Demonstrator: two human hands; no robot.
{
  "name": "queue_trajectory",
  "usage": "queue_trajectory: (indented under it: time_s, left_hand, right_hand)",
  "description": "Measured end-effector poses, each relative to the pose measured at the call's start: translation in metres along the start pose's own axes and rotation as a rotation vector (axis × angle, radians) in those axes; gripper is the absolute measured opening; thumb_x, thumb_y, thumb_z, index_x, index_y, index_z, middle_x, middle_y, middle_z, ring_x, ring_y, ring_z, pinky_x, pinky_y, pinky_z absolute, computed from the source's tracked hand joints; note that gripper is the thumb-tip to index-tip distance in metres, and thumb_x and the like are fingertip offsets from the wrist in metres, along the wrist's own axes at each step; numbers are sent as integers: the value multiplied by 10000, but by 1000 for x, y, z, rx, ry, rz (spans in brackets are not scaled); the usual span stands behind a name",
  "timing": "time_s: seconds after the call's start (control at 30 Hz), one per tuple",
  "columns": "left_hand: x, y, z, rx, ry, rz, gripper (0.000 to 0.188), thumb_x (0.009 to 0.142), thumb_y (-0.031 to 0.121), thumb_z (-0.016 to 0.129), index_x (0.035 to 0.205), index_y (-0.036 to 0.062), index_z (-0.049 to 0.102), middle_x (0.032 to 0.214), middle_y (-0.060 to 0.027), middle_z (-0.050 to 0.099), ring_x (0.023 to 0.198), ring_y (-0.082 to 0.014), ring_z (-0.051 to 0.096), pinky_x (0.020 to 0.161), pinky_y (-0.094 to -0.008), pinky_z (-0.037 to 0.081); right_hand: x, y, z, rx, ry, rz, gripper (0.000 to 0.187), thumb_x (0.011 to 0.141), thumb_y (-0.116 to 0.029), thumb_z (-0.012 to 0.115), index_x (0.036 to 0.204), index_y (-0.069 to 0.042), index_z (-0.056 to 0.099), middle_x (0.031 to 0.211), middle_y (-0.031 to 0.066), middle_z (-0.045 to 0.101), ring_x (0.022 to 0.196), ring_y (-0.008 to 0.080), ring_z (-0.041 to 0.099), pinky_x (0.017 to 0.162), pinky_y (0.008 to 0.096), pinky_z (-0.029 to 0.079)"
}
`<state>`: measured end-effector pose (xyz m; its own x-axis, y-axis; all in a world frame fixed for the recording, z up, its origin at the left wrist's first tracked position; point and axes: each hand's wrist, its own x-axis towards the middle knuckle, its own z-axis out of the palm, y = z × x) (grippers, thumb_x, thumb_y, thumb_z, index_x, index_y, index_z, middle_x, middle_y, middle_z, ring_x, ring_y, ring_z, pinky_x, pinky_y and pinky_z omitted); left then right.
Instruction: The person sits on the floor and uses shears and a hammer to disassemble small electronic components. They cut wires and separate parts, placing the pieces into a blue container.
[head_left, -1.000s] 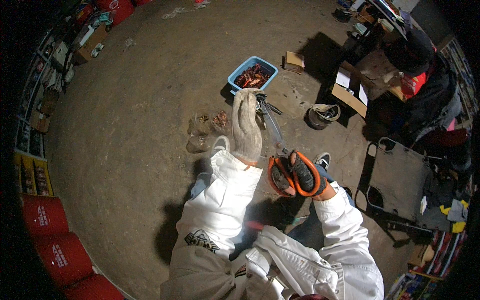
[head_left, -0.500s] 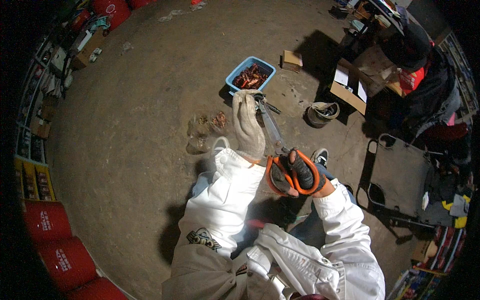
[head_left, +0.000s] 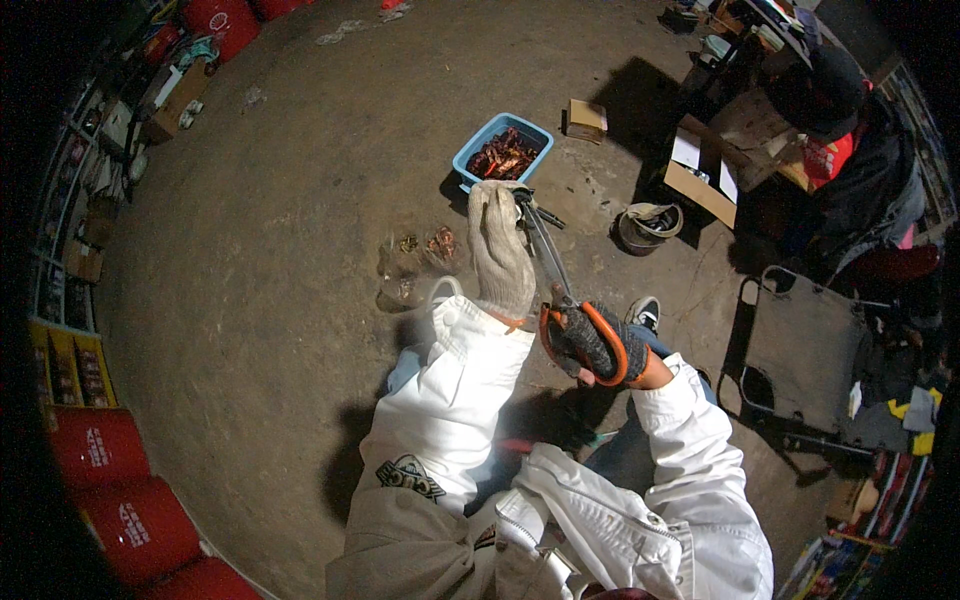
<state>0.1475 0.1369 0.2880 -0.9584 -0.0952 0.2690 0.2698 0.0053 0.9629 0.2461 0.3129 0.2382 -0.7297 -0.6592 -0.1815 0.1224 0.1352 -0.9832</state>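
My left hand, in a cream knitted glove, is closed around a dark piece that looks like a stub of black cable, its end sticking out to the right. My right hand, in a dark glove with bare fingertips showing, grips large scissors by their orange handles. The blades point up and away, their tips at the dark piece beside my left fingers. Just beyond the left hand, a blue plastic tub holds a heap of coppery, reddish-brown scrap.
Small piles of brassy and coppery bits lie on the floor to the left. Rightward are a round bucket, a small cardboard box, an open carton and a folding chair. Red drums line the lower left.
The scissors have turned slightly in my right hand, and their handles look closer together. My left hand stays almost in place with the dark piece.
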Motion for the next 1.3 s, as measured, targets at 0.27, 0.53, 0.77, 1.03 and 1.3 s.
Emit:
queue_trajectory:
  time_s: [0.27, 0.53, 0.77, 1.03, 1.3]
  left_hand:
    - [6, 19, 2, -283, 13, -39, 207, 987, 201, 371, 923, 24, 457, 814, -39, 426, 671, -108, 400, 596, -250, 368]
    - [9, 21, 3, -235, -28, 191, 219, 985, 193, 355, 936, 24, 484, 828, -34, 457, 692, -112, 415, 649, -251, 380]
    - [4, 20, 0, -343, -123, -89, 183, 993, 150, 358, 985, 8, 474, 928, -52, 492, 753, -131, 439, 712, -243, 410]
    - [4, -3, -1, -281, -157, -38, 251, 1000, 111, 334, 1212, -12, 393, 1108, -82, 499, 940, -110, 494, 832, -203, 435]
    - [5, 3, 8, -322, -31, -33, 247, 990, 237, 387, 1150, 68, 472, 892, -1, 545, 616, -18, 454, 493, -140, 380]
  right_hand:
    - [23, -7, 0, -783, 429, -681, 307, 909, -309, 567, 850, -9, 549, 530, 6, 527, 459, 106, 503, 449, 216, 408]
    - [3, 18, 6, 119, 20, 0, 717, 803, -282, 625, 1387, 0, 318, 1405, 201, 352, 1265, 328, 396, 1044, 395, 320]
    - [7, -6, -12, -703, 28, -307, 654, 711, -333, 702, 1222, 16, 490, 1171, 200, 511, 1032, 363, 519, 849, 401, 429]
    - [14, -46, 10, -733, 533, 169, 265, 837, -188, 553, 1014, 9, 563, 769, 213, 597, 685, 378, 593, 593, 435, 454]
    - [19, -58, 15, -954, 710, 197, 309, 813, -258, 591, 985, -1, 589, 747, 209, 607, 666, 373, 604, 593, 441, 472]
